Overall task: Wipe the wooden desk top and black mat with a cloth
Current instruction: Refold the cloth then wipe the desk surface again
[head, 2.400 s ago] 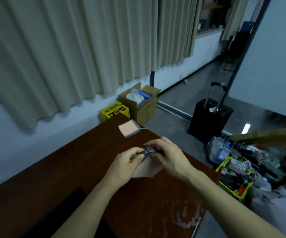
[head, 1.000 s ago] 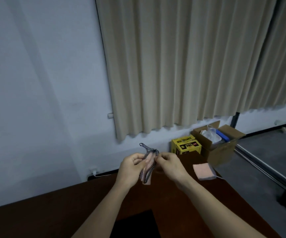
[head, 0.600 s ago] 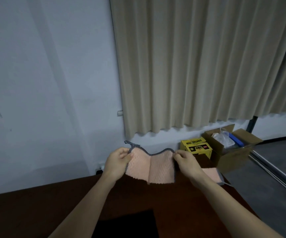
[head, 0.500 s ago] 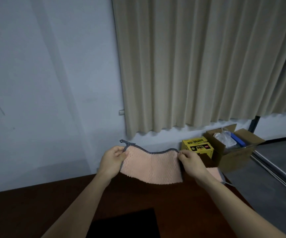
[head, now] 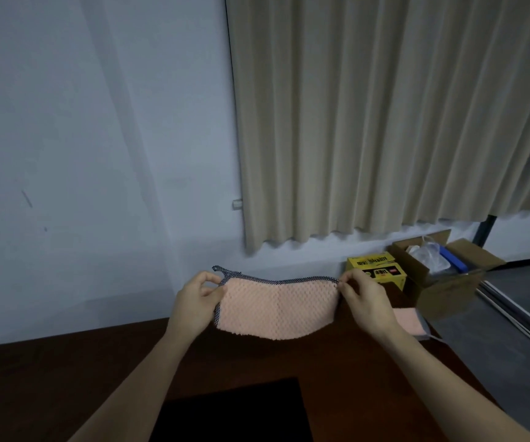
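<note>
Two hands, one peach cloth, spread in the air above the tabletop.

Left hand (head: 195,299) pinches the left top corner of the cloth (head: 276,309); right hand (head: 364,301) pinches the right. Below: wooden tabletop (head: 50,378), black mat (head: 235,409), both unwiped. Advice: fold into a flat pad, lay it down, stroke with overlap.

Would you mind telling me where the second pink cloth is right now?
In the head view, the second pink cloth lies flat at the desk's far right corner, just behind the right hand, near the yellow box.
</note>
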Demonstrator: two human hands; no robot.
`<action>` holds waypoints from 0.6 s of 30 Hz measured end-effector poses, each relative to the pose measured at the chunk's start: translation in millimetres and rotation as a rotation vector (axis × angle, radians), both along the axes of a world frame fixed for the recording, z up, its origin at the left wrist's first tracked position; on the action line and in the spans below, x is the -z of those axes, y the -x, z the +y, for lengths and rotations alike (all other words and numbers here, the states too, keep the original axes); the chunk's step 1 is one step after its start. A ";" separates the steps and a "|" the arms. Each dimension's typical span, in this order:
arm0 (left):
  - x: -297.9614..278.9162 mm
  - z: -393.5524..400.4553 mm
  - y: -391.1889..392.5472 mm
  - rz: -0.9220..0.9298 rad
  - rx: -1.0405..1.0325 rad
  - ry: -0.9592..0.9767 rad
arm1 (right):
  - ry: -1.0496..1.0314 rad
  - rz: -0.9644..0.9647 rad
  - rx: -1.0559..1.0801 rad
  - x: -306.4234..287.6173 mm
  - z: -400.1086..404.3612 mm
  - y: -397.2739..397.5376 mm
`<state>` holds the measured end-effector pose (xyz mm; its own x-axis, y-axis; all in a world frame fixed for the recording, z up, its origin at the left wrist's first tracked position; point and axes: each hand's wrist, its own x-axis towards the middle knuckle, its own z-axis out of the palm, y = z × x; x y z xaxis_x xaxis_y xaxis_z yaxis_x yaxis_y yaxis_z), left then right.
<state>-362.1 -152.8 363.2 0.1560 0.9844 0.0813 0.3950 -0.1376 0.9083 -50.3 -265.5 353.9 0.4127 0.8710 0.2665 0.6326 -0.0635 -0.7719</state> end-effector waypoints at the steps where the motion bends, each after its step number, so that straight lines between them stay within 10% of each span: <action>1: 1.1 -1.5 3.7 0.015 -0.001 -0.007 | -0.016 0.006 -0.024 -1.9 0.5 4.1; 18: 20.5 -9.9 34.7 -0.084 -0.092 0.008 | -0.091 0.251 -0.040 6.9 -4.8 11.3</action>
